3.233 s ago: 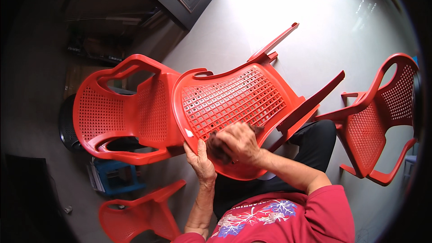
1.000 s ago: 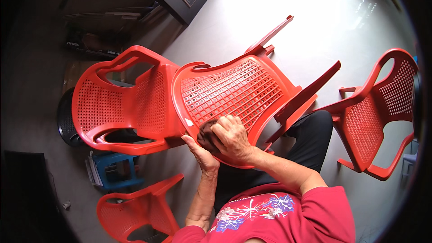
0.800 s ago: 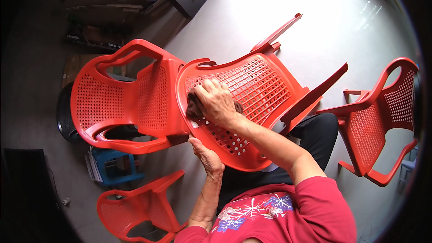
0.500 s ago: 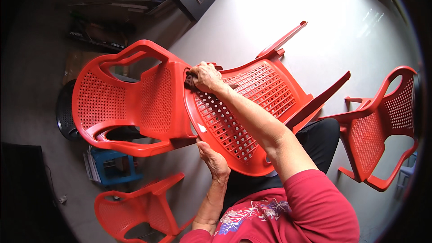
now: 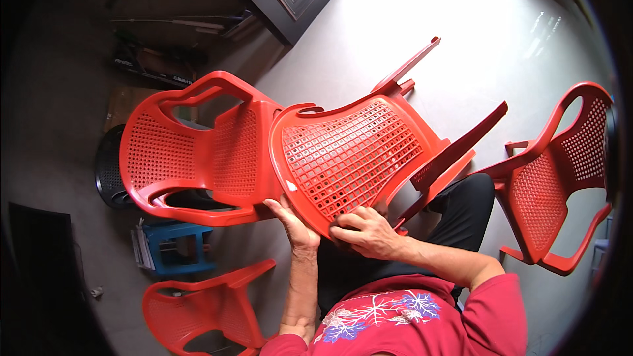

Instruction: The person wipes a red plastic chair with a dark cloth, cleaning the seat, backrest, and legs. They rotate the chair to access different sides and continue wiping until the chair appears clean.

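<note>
Fingers of the left hand curl around the lower rim of the red chair tipped at frame centre; the right hand presses a dark cloth, fingers closed on it, against the latticed seat.

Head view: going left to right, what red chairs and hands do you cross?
Left chair → left hand → held chair → right hand → right chair. The lower-left chair is left out: it lies under the left chair, so its place is unclear.
</note>
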